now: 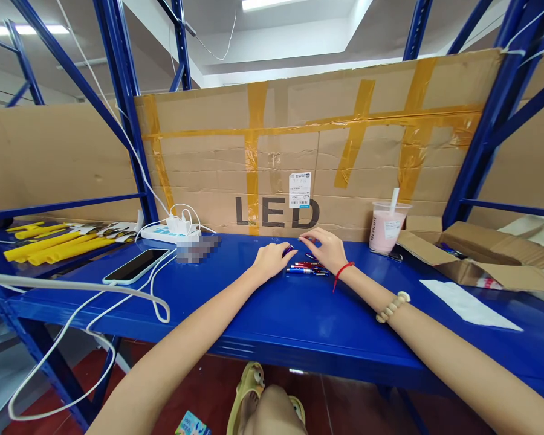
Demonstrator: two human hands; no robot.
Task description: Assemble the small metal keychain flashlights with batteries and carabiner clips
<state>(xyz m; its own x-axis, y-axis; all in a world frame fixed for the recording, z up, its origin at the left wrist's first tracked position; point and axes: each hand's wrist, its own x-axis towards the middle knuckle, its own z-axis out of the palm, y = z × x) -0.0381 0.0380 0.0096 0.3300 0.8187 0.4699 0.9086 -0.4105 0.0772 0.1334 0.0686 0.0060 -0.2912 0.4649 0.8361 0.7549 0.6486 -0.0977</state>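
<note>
Both my hands rest on a blue metal shelf (272,314) in front of a taped cardboard sheet marked LED (299,151). My left hand (272,260) is curled shut, with a small dark purple piece (288,248) showing at its fingertips. My right hand (324,248) lies over a small heap of red and blue pens (306,267), fingers bent and pinched on something I cannot make out. A red string and a bead bracelet (392,307) circle my right wrist and forearm.
A pink drink cup with a straw (387,226) stands at the right, beside an open cardboard box (471,254) and a white sheet (466,305). At the left lie a phone (136,266), a power strip with chargers (172,231), white cables and yellow tubes (49,244).
</note>
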